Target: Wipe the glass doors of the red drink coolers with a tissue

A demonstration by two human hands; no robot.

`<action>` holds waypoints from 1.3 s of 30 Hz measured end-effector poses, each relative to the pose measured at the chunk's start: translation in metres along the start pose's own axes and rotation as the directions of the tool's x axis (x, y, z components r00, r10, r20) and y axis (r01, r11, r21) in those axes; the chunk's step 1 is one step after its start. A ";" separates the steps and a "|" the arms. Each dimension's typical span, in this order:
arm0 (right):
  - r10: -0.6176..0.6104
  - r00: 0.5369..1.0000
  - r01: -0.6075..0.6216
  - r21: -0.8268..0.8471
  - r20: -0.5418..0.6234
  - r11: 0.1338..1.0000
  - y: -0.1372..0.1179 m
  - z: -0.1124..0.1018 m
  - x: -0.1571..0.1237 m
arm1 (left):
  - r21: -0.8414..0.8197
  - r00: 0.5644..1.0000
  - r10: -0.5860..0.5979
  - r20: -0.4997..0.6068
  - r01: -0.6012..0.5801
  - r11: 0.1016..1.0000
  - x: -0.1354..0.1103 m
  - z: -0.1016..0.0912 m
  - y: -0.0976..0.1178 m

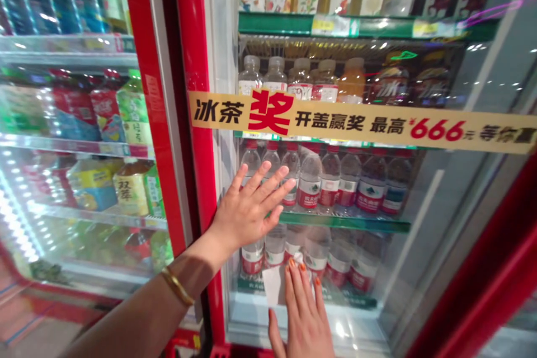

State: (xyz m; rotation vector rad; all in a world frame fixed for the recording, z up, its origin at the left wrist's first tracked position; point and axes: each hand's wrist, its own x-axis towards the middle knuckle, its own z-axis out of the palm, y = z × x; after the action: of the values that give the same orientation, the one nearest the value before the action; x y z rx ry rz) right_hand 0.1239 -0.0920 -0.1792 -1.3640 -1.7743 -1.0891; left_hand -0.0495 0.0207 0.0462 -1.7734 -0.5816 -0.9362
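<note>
Left hand (247, 212) is spread flat on the door (440, 224); just below, cloth (272, 286) is pinned by right hand (304, 316), fingers straight.

left hand (247, 212) on glass door (440, 207) | right hand (304, 313) below | bottles (310, 184) behind

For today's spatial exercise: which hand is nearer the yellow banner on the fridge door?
Left. The left hand lies flat on the glass below the yellow banner; the right hand is farther down, on a white cloth.
</note>
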 end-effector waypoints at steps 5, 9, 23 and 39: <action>0.021 1.000 -0.021 0.025 -0.001 0.999 -0.007 0.002 -0.005 | -0.004 1.000 -0.018 -0.004 0.018 1.000 -0.001 0.000 0.003; 0.011 0.997 -0.013 0.023 0.073 1.000 -0.015 0.008 -0.013 | -0.008 1.000 -0.024 -0.003 0.024 1.000 -0.001 0.000 0.003; 0.188 0.972 -0.195 -0.036 -0.141 0.980 0.011 0.015 0.089 | -0.165 0.994 -0.079 -0.076 0.066 0.984 -0.007 -0.007 0.003; 0.086 0.985 -0.105 -0.128 -0.147 0.986 0.078 0.039 -0.014 | -0.250 0.981 -0.195 0.005 0.190 0.949 -0.161 0.036 0.100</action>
State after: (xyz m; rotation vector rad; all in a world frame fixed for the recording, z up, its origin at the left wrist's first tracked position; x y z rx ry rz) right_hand 0.2026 -0.0536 -0.1912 -1.3997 -1.5420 -1.2404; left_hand -0.0575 0.0220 -0.1467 -1.9531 -0.6568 -1.2044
